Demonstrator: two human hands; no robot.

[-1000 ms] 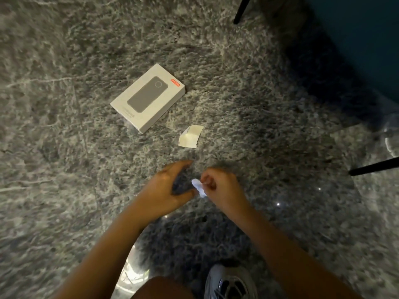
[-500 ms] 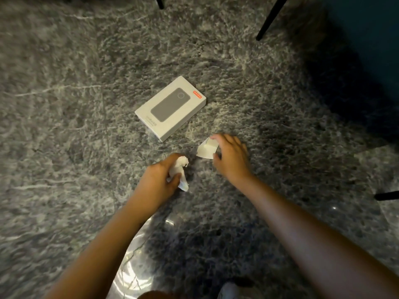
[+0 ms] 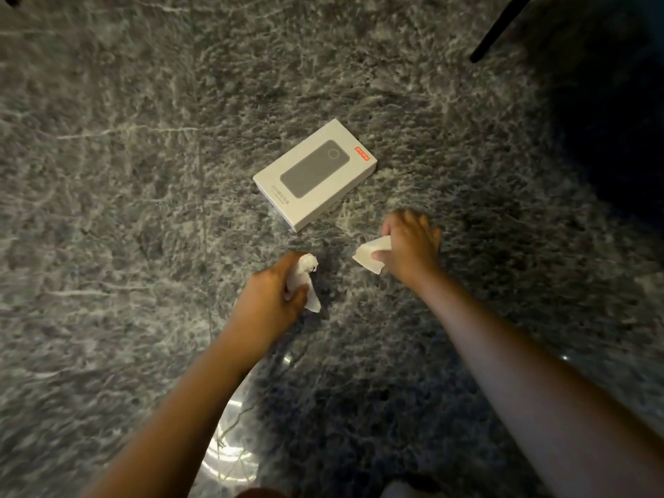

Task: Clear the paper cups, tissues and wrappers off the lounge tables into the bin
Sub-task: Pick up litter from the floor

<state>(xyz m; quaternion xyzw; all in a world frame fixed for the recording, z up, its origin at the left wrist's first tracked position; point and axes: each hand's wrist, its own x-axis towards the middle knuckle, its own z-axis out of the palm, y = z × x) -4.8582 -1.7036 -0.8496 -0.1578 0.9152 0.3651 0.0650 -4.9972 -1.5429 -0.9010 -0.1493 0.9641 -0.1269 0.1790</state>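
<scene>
Tissue (image 3: 306,272) is clenched in the left hand (image 3: 269,298) and a folded paper scrap (image 3: 368,257) pinched in the right hand (image 3: 413,246), both seemingly gathered for the bin.

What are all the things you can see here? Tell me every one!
box: one, white with a grey panel and a red tag, flat on the floor beyond the hands
tissue: one, white, crumpled, in the left hand
paper: one, white, a flat scrap, in the right hand
leg: one, black, slanting, top right
floor: one, grey veined stone, under everything
left hand: one, bare, grips the tissue, near the box
right hand: one, bare, holds the paper, right of the box's near corner
</scene>
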